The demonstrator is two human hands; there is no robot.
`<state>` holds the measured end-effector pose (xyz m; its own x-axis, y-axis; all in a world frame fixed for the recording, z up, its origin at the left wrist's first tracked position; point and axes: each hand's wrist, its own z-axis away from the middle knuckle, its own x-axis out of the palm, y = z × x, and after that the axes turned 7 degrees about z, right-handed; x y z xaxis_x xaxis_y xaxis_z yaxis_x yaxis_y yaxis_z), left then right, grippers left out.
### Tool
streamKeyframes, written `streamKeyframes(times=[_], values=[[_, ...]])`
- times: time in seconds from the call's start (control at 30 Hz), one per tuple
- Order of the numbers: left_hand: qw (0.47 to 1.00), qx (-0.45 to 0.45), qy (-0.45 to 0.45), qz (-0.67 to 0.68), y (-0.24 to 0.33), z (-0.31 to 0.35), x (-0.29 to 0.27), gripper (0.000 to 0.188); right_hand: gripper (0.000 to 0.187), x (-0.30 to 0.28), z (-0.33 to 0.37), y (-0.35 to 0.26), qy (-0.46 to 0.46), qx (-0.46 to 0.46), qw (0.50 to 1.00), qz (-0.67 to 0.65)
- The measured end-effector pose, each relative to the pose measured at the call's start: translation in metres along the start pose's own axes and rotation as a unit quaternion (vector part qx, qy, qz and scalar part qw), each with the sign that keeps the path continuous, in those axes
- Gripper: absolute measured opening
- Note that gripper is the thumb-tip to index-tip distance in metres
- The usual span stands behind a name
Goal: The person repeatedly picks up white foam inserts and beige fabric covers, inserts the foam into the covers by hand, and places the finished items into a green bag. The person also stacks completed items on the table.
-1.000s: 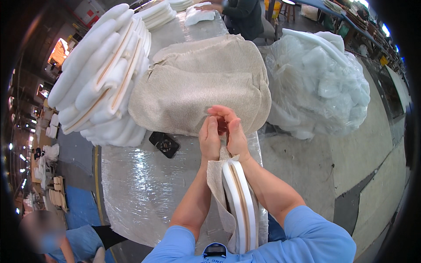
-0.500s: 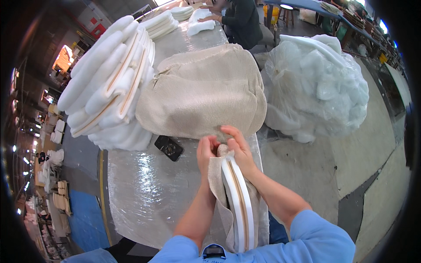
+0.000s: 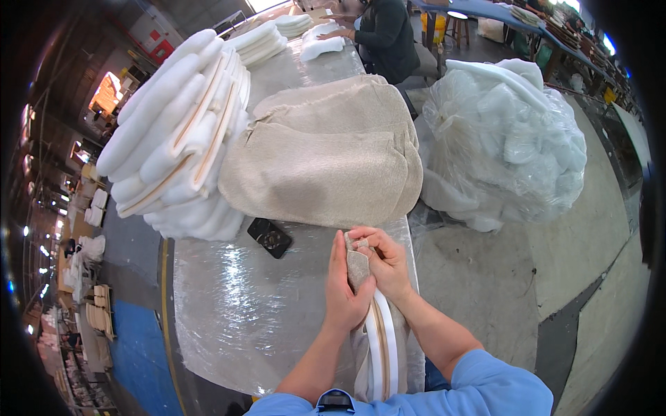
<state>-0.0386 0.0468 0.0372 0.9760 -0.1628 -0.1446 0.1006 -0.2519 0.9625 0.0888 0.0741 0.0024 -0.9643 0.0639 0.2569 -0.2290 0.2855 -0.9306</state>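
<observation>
A beige fabric cover [image 3: 358, 269] is drawn over the far end of a padded cushion insert [image 3: 380, 340], which stands on edge with a white rim and brown strips showing. My left hand [image 3: 344, 295] is closed around the cover's end from the left, thumb over the top and fingers stretched along its side. From the right, my right hand [image 3: 388, 267] pinches the folded fabric at the tip with bent fingers. Farther down, beige cloth hangs on both sides of the insert, and its near end is cut off by my shirt.
Beyond my hands lies a pile of beige covers [image 3: 326, 166] on the plastic-wrapped table [image 3: 229, 333]. A black phone [image 3: 270, 238] lies left of them. White padded inserts [image 3: 173, 125] are stacked at left; a clear bag of white stuffing [image 3: 506, 145] stands right. A co-worker [image 3: 388, 38] handles white padding at the far end.
Both hands have come slightly nearer to me. The cover, which lay apart around the insert's far end, is now folded over it. My left hand has wrapped around that end.
</observation>
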Motion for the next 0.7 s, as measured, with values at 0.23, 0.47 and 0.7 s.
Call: streamKeyframes(times=[0.23, 0.47, 0.7], values=[[0.996, 0.013, 0.04, -0.075, 0.008, 0.008, -0.008, 0.064, 0.006, 0.007, 0.002, 0.015, 0.016, -0.055, 0.997, 0.056], [0.982, 0.109, 0.058, -0.146, -0.013, 0.012, -0.008, 0.049, 0.011, 0.01, 0.007, 0.017, 0.043, -0.027, 0.999, -0.017], [0.988, 0.05, 0.002, -0.147, 0.035, 0.008, -0.005, 0.062, 0.019, 0.005, 0.006, 0.022, -0.004, -0.017, 0.999, -0.05]])
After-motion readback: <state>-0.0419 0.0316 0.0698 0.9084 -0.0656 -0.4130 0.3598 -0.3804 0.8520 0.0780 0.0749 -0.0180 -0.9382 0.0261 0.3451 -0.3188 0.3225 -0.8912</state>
